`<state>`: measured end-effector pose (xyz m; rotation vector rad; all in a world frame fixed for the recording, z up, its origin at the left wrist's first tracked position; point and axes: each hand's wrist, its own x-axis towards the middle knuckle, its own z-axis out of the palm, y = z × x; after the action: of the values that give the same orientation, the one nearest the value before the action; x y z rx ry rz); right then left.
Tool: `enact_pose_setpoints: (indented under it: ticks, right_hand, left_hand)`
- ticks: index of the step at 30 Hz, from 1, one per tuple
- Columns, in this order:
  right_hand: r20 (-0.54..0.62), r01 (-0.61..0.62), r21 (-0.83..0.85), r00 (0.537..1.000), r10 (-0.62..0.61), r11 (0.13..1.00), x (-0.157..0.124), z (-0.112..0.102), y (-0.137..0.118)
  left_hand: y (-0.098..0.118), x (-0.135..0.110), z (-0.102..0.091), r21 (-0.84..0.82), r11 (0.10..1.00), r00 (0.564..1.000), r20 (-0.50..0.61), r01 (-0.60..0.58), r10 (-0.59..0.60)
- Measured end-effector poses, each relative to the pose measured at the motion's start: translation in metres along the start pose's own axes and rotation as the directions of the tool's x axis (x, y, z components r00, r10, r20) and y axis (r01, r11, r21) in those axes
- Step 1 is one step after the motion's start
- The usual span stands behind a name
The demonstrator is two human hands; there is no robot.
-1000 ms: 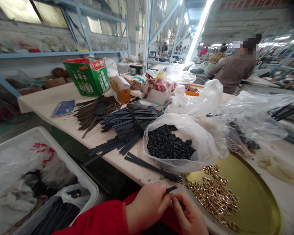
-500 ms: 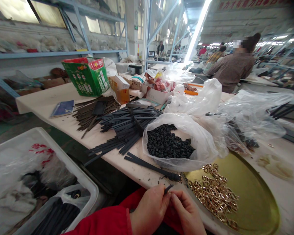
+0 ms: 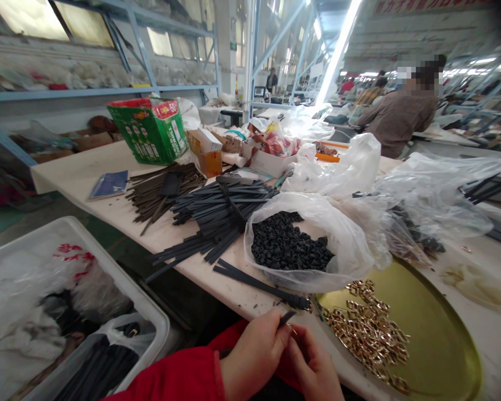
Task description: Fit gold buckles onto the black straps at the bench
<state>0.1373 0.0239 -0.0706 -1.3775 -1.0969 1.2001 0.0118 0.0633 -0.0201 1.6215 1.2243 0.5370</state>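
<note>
My left hand [image 3: 256,348] is closed on a black strap [image 3: 286,318], whose end sticks up past the thumb. My right hand [image 3: 313,359] pinches at the same spot, where a small gold-coloured buckle [image 3: 293,329] shows between the fingertips. Most of the strap and buckle is covered by the fingers. Both hands are just off the table's near edge. Right of them is a round gold tray [image 3: 438,328] with a heap of gold buckles [image 3: 369,328]. More black straps [image 3: 261,283] lie beyond the hands, with a buckle at the near end.
A clear plastic bag [image 3: 346,245] of small black loops [image 3: 288,242] stands open behind the tray. Piles of black straps [image 3: 209,209], a green box [image 3: 148,131] and a blue booklet [image 3: 109,185] lie farther left. A white bin [image 3: 161,328] stands at lower left. A person [image 3: 401,114] sits beyond the table.
The right hand has shifted slightly left and its fingers have turned a little, so the gold buckle shows more. The left hand keeps its hold on the strap.
</note>
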Motion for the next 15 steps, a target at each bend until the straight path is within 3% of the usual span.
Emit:
enact_pose_setpoints:
  ticks: [2,5,8,12,15]
  right_hand:
    - [-0.01,-0.028,0.093,1.0,0.029,0.995,0.001,-0.003,-0.001]
    - [0.074,-0.13,0.174,0.99,0.119,0.976,0.006,-0.009,-0.001]
    - [0.111,-0.201,0.224,0.977,0.18,0.954,0.011,-0.012,0.001]
    - [0.018,-0.214,0.299,0.976,0.219,0.93,0.012,-0.007,0.007]
    - [0.1,-0.302,0.435,0.952,0.288,0.848,0.011,-0.003,0.012]
  left_hand:
    - [-0.005,0.0,0.002,-0.111,0.993,1.0,-0.001,0.026,-0.026]
    - [-0.009,-0.001,0.005,-0.174,0.984,0.999,-0.014,0.047,-0.05]
    - [-0.006,-0.002,0.006,-0.152,0.988,0.999,-0.028,0.02,-0.024]
    - [-0.004,-0.003,0.007,-0.051,0.999,0.999,-0.045,0.003,-0.005]
    - [-0.007,-0.004,0.008,-0.051,0.999,0.998,-0.054,0.011,-0.013]
